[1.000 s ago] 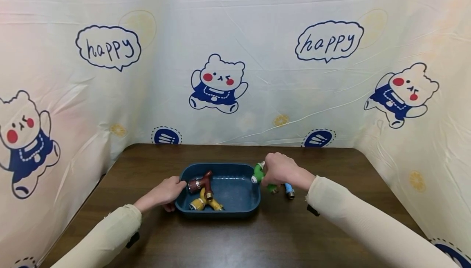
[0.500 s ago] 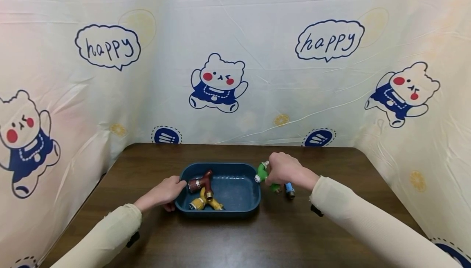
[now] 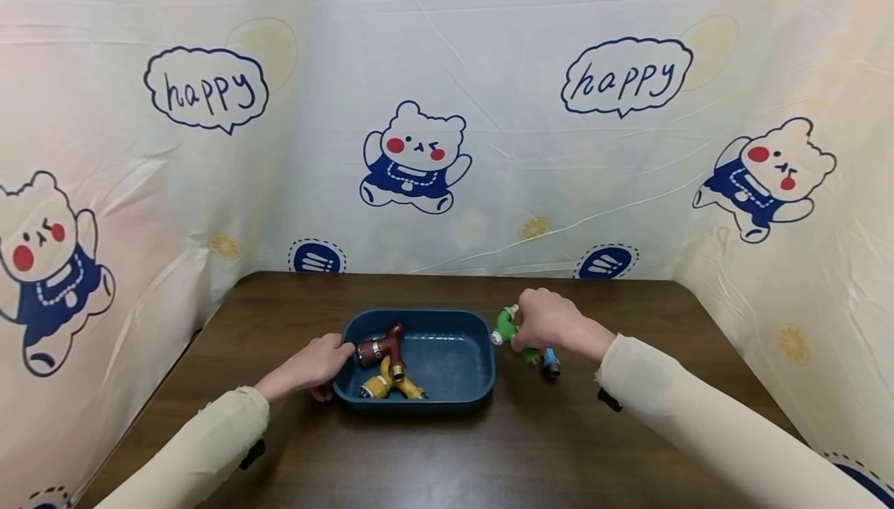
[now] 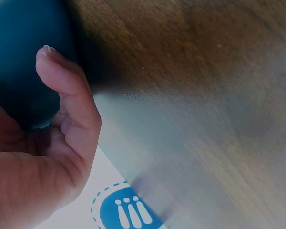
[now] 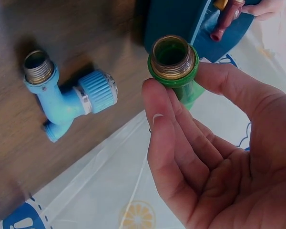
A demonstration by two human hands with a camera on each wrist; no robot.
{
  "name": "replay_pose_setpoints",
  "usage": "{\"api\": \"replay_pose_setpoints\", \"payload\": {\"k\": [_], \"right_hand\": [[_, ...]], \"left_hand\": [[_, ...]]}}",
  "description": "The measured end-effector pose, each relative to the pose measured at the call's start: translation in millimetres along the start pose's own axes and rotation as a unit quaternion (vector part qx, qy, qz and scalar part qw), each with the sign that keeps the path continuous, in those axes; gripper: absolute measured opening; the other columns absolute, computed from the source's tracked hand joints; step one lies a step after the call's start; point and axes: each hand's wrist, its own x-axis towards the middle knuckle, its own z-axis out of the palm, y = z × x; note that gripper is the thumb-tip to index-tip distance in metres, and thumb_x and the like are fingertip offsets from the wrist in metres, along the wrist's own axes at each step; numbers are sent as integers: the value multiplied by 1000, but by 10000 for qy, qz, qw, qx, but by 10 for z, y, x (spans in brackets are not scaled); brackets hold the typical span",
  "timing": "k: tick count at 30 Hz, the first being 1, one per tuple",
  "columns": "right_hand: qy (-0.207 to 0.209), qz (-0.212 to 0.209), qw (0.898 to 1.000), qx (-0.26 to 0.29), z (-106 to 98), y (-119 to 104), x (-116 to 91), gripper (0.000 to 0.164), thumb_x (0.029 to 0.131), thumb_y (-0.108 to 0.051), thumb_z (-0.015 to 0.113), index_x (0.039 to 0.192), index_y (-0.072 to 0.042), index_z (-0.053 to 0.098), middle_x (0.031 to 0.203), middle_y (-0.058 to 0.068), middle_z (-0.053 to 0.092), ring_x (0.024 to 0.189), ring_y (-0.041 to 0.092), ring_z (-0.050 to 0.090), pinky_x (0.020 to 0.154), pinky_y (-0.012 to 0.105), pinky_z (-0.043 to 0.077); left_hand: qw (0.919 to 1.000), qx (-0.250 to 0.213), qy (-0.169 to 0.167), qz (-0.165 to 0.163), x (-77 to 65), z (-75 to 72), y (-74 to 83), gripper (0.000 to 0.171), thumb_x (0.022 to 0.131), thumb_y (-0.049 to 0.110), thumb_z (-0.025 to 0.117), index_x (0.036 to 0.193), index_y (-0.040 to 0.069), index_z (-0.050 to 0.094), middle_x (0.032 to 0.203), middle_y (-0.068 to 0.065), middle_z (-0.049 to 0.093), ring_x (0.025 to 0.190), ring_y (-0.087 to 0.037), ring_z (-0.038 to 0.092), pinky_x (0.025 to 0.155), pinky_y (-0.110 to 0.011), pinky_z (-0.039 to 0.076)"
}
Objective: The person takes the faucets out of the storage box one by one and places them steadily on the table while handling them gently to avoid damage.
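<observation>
My left hand [image 3: 317, 360] holds the left rim of a dark blue basin [image 3: 447, 400]. In the left wrist view a bent finger or thumb [image 4: 76, 100] lies along the basin's wall. Inside, a brown-red tap [image 3: 393, 355] and a yellow tap [image 3: 377, 388] lie at the left. My right hand [image 3: 555, 326] pinches a green tap [image 3: 504, 328] just off the basin's right rim. Seen from the right wrist, thumb and fingers are around the tap below its brass threaded end [image 5: 172, 69]. Beside it on the table lies a light blue tap [image 5: 62, 107], partly hidden by the hand in the head view.
The dark wooden table [image 3: 447, 462] carries all of this. A pale curtain [image 3: 489, 43] with printed bears stands behind the table and along both sides.
My right hand has moved a little to the right with the green tap, from over the basin's right rim to outside it. The left hand and basin stay put.
</observation>
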Motion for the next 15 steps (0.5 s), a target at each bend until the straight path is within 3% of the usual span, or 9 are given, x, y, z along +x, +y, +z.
{"api": "replay_pose_setpoints", "payload": {"k": [3,15], "right_hand": [[15,2,10000,-19,-12,26,-6,34,82,-21,88,60,-11,64,53,-2,53,49,13,50,45,25,35],[-52,139,9999,63,-10,100,-35,26,82,-21,88,69,-10,68,62,1,64,53,14,60,49,26,46]], "left_hand": [[10000,-12,-6,-2,-11,1,6,32,111,22,38,110,-4,58,70,-15,64,51,-22,66,47,-35,60],[10000,18,-8,20,-25,-5,16,33,111,22,38,112,-4,58,71,-15,64,51,-23,66,47,-34,59]]}}
